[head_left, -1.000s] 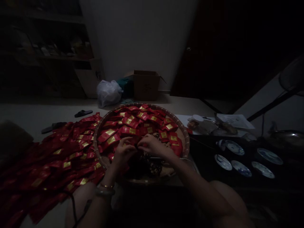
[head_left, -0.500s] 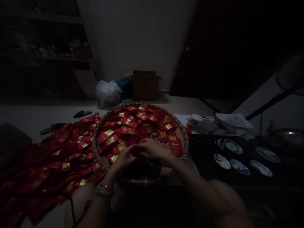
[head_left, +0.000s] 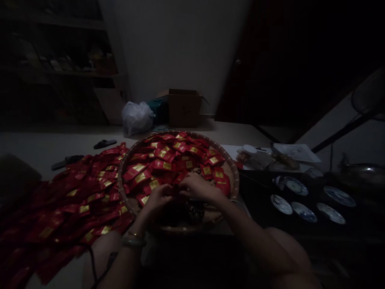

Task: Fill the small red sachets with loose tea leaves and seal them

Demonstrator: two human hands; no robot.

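A round woven bamboo tray [head_left: 235, 170] lies before me, heaped with small red packets [head_left: 164, 165] bearing gold labels. My left hand [head_left: 158, 198] and my right hand [head_left: 197, 186] meet over its near half, fingers bent and close together. Between the fingertips they pinch a red packet [head_left: 176, 192], mostly covered by the hands and dim. Just below the hands is a dark mass [head_left: 194, 212] that looks like loose leaves, partly in shadow. More dark bits are scattered beyond my right hand.
A large pile of red packets [head_left: 75, 204] spreads over the floor at left, near dark slippers [head_left: 104, 144]. Patterned small dishes [head_left: 303, 212] stand on a black surface at right, below a lidded jar [head_left: 247, 150]. A cardboard box [head_left: 185, 110] and white plastic bag [head_left: 136, 117] stand behind.
My hands have drawn slightly apart, the left one a little down and the right one slightly rightward. More red packet shows between them.
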